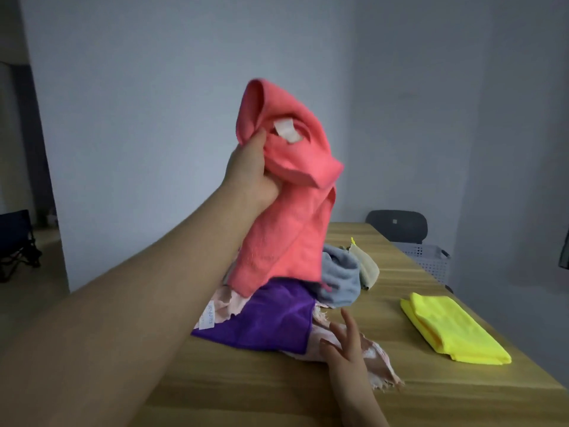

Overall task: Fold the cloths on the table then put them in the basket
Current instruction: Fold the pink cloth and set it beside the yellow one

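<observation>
Progress: early. My left grip (pixel 252 171) is clenched round the coral cloth (pixel 289 211), raised unfolded at frame centre. My right grip (pixel 345 343), fingers spread, holds nothing, low centre by the unfolded pile (pixel 261 318). One yellow cloth (pixel 452 328) lies folded on the table (pixel 277 396), right. The basket (pixel 428 260) stands at the right edge, contents unseen.

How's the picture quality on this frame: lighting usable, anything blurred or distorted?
Head view: dim, flat, bluish light, no glare; the coral cloth in the left hand is soft at its top edge, and the fingers of the right hand smear slightly; the head view's wide angle stretches the left forearm near the corner; the yellow cloth is fairly sharp.
</observation>
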### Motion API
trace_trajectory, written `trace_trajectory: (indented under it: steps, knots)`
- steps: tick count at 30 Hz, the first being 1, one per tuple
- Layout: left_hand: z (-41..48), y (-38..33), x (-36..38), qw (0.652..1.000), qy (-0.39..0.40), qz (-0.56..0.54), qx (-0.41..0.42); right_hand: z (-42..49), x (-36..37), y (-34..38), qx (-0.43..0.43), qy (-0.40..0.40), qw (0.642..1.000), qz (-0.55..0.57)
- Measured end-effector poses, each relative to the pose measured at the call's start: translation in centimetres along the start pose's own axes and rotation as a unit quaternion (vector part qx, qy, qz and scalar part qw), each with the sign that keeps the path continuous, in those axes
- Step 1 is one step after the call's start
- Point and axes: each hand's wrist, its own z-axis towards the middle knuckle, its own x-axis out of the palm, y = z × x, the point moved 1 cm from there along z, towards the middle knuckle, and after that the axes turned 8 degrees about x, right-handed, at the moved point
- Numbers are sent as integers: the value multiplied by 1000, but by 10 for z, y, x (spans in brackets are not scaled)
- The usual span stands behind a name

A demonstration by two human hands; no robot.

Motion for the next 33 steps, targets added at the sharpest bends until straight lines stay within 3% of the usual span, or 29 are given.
trace_trajectory:
  steps: [3, 6, 12, 16, 19, 21, 22, 24, 25, 26, 29, 33]
  knots:
    - [-10, -11, 0, 999, -7, 36, 9, 0, -2, -1, -2, -10, 999, 39]
    - [-33, 1, -40, 992, -36, 104, -68, -2, -4, -2, 3, -15, 998, 67]
    - [-79, 47, -156, 926, -132, 296, -194, -12, -1, 5, 17, 1, 997, 81]
    - [-111, 76, -205, 910, -154, 363, -125, -20, 5, 0, -13, 26, 999, -18]
    - [-130, 87, -212, 894, -37, 440, -71, -25, 12, -1, -61, 76, 985, -142]
    - [-137, 98, -218, 842, 68, 532, -59, -27, 15, -3, -80, 86, 966, -229]
    - [-137, 102, -220, 783, 109, 609, -63, -28, 16, -4, -91, 81, 955, -272]
    - [-136, 106, -221, 629, 144, 760, -75, -25, 17, -7, -100, 55, 922, -369]
    - [-134, 107, -220, 593, 149, 788, -75, -23, 17, -8, -93, 34, 901, -423]
    - [-132, 107, -218, 589, 146, 792, -70, -20, 17, -9, -86, 12, 876, -474]
    - [-125, 105, -220, 631, 139, 762, -44, -8, 18, -10, -78, -17, 832, -549]
    - [-128, 102, -227, 747, 118, 653, -36, 4, 16, -12, -69, 0, 812, -580]
